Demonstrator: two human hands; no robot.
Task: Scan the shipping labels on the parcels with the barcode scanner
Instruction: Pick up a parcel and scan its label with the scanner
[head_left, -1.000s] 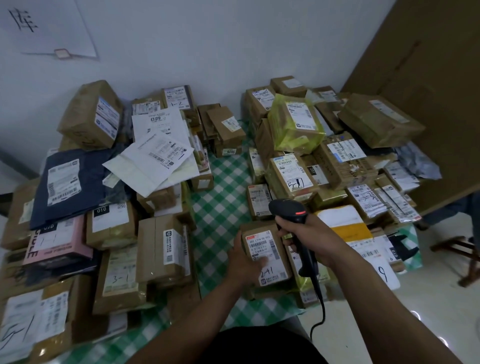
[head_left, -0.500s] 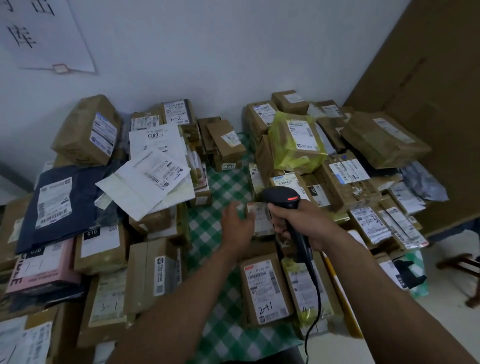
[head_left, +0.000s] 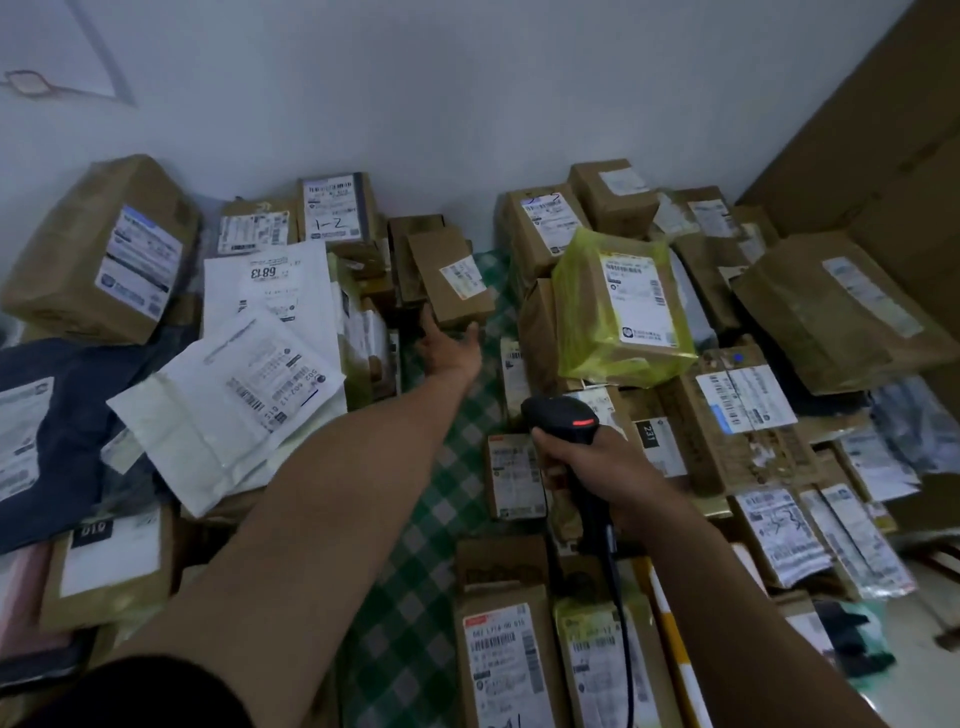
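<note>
Across the desk (head_left: 410, 649), on a green checked cloth (head_left: 483, 410), parcels (head_left: 748, 431) lie in heaps to left and right, with a strip of cloth showing between them. My left arm is stretched far along that strip. My left hand (head_left: 448, 347) is spread open, thumb apart from the fingers, right at the near edge of a small brown box (head_left: 453, 278) with a white label on its top. I cannot tell whether the fingertips (head_left: 471, 330) touch it.

My right hand (head_left: 597, 467) grips the handle of the black barcode scanner (head_left: 558, 415), fingers curled round it, above the right heap and nearer than the left hand. A red light (head_left: 584, 422) shows on the scanner's head, which points far, toward a yellow-wrapped parcel (head_left: 582, 322) with a big white label. The black cable (head_left: 626, 649) hangs from the handle over the near parcels, beside a brown parcel (head_left: 501, 660) whose red-topped label faces up.

On the left heap lie two white padded envelopes (head_left: 208, 415), labels up, over a dark blue bag (head_left: 78, 405). Farther off stands a box marked 1-Z (head_left: 335, 208). A tall cardboard sheet (head_left: 893, 130) stands at far right.
</note>
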